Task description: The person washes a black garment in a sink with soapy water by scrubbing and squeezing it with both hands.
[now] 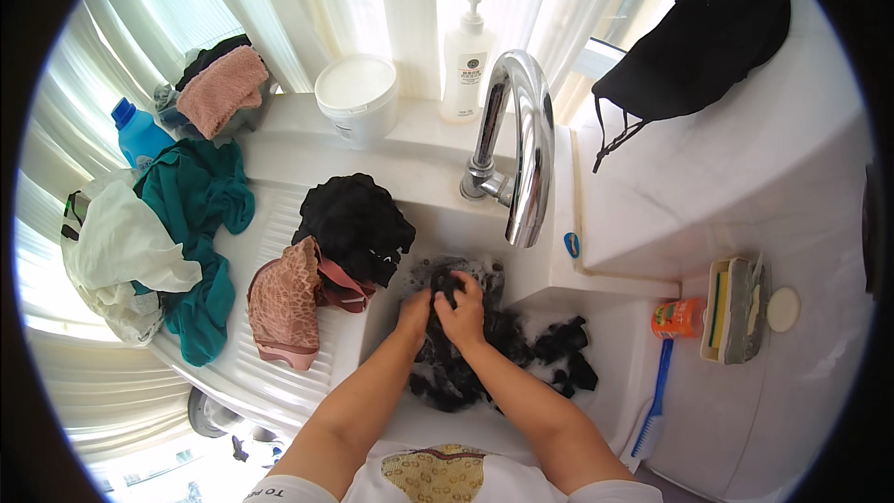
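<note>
A wet black garment [506, 335] lies spread in sudsy water in the white sink [618, 335]. My right hand [462, 307] grips a bunched part of it, the fingers curled over the cloth. Close beside it, my left hand [415, 314] holds the same bunch from the left; its fingertips are partly hidden. Left of the basin, a black ruffled garment [353, 216] rests on the ribbed washboard [262, 237]. Against it lies a pink lace bra [283, 304] with a darker pink strap [346, 286].
A chrome faucet [531, 154] arches over the basin's back edge. Behind stand a white tub [356, 98] and a pump bottle [466, 70]. Green cloth [199, 188], white cloth [129, 237] and a blue bottle [140, 136] crowd the left. A blue-handled brush [660, 384] is at right.
</note>
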Tool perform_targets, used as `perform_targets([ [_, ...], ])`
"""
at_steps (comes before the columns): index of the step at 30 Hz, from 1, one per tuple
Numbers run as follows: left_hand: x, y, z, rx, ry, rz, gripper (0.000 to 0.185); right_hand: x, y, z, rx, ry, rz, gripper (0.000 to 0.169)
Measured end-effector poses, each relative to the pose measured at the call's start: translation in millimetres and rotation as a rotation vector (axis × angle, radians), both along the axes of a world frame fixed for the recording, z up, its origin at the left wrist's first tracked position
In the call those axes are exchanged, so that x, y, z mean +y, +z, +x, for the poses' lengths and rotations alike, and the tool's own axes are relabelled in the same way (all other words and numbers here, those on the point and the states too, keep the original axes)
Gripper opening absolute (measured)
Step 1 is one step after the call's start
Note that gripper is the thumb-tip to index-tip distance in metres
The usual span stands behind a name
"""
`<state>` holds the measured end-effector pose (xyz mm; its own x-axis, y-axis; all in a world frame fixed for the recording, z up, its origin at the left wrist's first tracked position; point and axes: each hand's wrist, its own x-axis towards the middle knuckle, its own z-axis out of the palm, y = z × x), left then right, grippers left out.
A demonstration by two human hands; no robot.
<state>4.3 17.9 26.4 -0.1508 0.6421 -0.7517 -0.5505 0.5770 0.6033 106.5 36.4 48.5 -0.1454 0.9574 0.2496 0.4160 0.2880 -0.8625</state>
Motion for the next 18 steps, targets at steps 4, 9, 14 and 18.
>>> perform_targets([
  [4, -20, -15, -6, -0.431, 0.285, 0.075, 0.034, -30, 17, -6, -0.002, 0.179, 0.060, 0.023],
  [9, 3, 30, 7, 0.470, -0.275, -0.089, 0.051, 44, -35, 19, -0.260, -0.170, -0.024, 0.027],
  [14, 0, 8, -4, 1.002, -0.448, -0.144, 0.073, 52, -32, 23, -0.747, -0.043, -0.698, 0.047],
  [18, -11, -20, 1, 1.036, -0.589, -0.215, 0.073, 61, -48, 28, -0.879, 0.205, -0.720, 0.050],
])
